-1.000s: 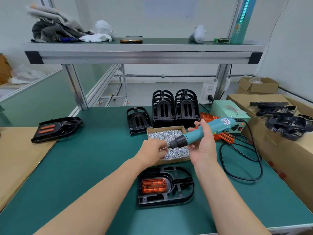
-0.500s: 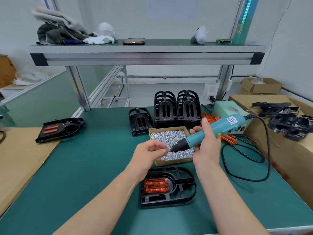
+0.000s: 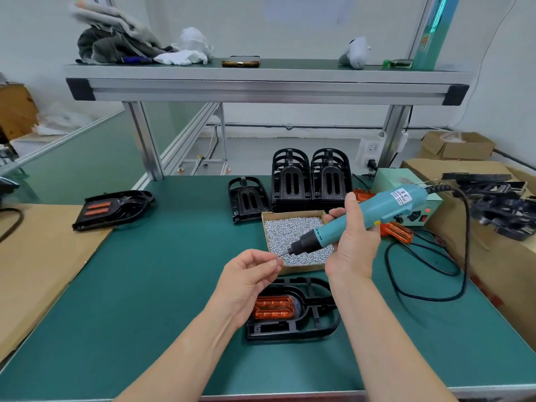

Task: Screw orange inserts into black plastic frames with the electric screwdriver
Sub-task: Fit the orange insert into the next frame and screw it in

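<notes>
On the green counter (image 3: 145, 285), the black oval plastic frame (image 3: 313, 323) is lying flat, its orange ribbed insert (image 3: 274, 307) sitting at its left end. Above it, the right hand (image 3: 353, 245) is gripping the teal electric screwdriver (image 3: 377, 210), which is slanting with its bit pointing down-left at a tiny silver screw (image 3: 278, 258) that the left hand (image 3: 246, 280) is pinching.

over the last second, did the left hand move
Yes. The left hand has pulled back out of the screw box toward the person, fingers now just off its front-left corner.
</notes>
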Available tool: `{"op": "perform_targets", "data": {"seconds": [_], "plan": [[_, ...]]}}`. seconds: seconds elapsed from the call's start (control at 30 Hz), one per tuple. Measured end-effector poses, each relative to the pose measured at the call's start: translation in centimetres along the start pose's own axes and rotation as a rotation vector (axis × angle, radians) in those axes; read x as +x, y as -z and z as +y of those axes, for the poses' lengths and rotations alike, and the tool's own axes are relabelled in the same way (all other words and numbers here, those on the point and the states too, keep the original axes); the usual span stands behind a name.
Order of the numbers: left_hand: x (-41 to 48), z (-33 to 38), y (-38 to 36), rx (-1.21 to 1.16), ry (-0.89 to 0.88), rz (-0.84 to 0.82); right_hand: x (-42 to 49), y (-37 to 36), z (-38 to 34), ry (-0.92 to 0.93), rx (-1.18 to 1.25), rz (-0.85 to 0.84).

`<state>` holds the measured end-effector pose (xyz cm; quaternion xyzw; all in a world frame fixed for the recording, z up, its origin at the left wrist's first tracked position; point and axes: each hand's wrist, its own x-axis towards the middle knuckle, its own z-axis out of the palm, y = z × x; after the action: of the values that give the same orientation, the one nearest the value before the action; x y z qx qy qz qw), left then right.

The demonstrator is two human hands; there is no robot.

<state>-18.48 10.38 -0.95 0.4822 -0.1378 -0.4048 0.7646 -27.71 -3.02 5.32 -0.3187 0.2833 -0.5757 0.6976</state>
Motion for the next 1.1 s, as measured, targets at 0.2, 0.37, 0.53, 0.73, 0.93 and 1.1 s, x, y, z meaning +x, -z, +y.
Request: {"op": "perform_targets", "data": {"seconds": [0.2, 0.37, 0.53, 0.73, 0.93, 1.1], "plan": [[-0.3, -0.1, 0.0, -0.058, -0.005, 0.036, -0.4, -0.2, 0.0, 0.023, -0.016, -0.014], [-0.5, -0.1, -0.1, -0.064, -0.019, 0.052, -0.6, -0.3, 0.0, 0.025, -0.018, -0.02], [-0.6, -0.1, -0.1, -0.065, -0.034, 0.044, -0.9, -0.4, 0.2, 0.014, -0.028, -0.016], [-1.1, -0.6, -0.3, 0.049, -0.165, 0.07, -0.8, -0.2, 0.4, -0.007, -0.038, 0.019], [-1.4, -0.6, -0.8, 0.258, -0.368, 0.142, -0.4, 0.1, 0.8, -0.121, -0.006, 0.126], [-1.2, -0.7, -0.7, 0.311, -0.38, 0.134, -0.4, 0.3, 1.3, -0.14, -0.014, 0.124]]}}
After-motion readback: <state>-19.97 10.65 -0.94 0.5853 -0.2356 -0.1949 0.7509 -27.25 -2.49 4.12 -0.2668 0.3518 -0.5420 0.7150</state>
